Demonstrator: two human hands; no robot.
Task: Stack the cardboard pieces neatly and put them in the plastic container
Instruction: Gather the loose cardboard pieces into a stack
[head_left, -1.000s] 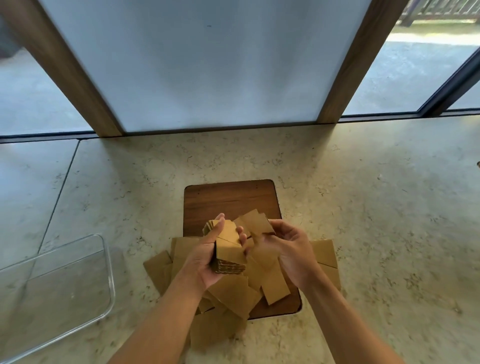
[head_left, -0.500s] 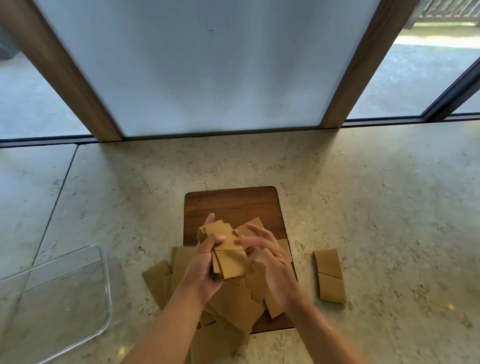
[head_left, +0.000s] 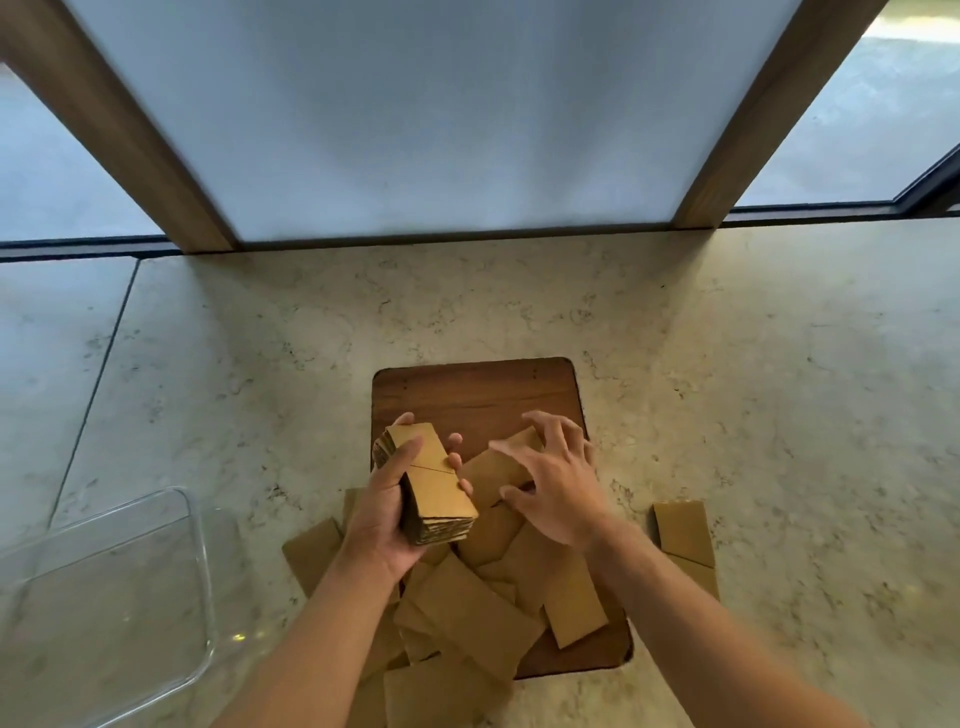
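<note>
Left hand (head_left: 387, 512) grips a squared stack of cardboard pieces (head_left: 431, 480) from the side, thumb on top and fingers wrapped round the far edge, probably so the stack stays aligned while more are added. Just beyond, the right hand (head_left: 553, 488) hovers with fingers spread, holding nothing, over the loose pieces (head_left: 488, 597) scattered across the wooden board (head_left: 478, 395), seemingly reaching for the next. The plastic container (head_left: 200, 566) waits on the counter (head_left: 779, 364) to the left, with no cardboard in it.

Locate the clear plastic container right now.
Head view, lower left: the clear rectangular plastic container sits on the marble counter, left of the left hand and the brown wooden board.
</note>
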